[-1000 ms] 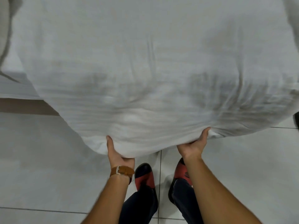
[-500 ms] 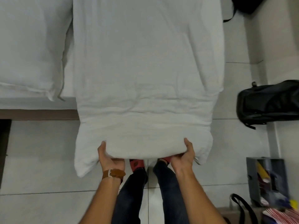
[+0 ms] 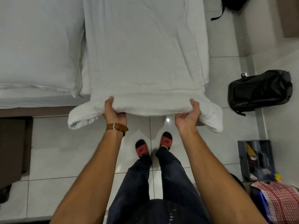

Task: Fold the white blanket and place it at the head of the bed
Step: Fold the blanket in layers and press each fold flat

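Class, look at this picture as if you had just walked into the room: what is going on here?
A person stands on the tiled floor beside a bed, gripping the near end of a folded white blanket with both hands. The left hand, with a brown watch strap on its wrist, and the right hand each hold the thick folded edge, whose corners droop off the bed. A pillow lies left of the blanket and a black backpack sits on the floor.
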Tool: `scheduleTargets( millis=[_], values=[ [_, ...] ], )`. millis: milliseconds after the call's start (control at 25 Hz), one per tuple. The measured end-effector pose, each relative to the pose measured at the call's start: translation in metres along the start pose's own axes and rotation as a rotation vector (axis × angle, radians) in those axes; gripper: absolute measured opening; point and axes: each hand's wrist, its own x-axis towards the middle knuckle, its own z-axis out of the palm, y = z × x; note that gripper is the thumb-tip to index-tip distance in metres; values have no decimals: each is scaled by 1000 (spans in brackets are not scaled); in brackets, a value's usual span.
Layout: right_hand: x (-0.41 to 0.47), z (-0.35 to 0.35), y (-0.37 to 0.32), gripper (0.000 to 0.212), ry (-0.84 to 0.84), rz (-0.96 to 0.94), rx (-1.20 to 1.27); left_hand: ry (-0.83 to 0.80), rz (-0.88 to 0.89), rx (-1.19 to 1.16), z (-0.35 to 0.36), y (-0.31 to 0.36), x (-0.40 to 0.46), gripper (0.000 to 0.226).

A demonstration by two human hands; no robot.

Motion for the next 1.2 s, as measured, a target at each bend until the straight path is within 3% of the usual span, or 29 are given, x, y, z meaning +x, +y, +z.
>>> scheduleTargets(
  millis=[400,520,680,880,1000,1200],
  values=[
    [41,147,-34,65,-105,-97,-111,35,9,-86,107,60,69,67],
    [73,191,-41,59,-108,-119,-124,46,46,-90,148,69,98,59],
    [140,267,-54,37,-91,-133,-186,97,113,-43,223,78,159,54],
    [250,379,-61,30,-101,-146,-318,103,167,-3,329,91,277,61],
    [320,444,-53,30,-145,-152,-339,92,160,5,384,96,363,60],
    [419,500,-30,46,-234,-110,-373,24,143,106,423,82,455,37]
  ],
)
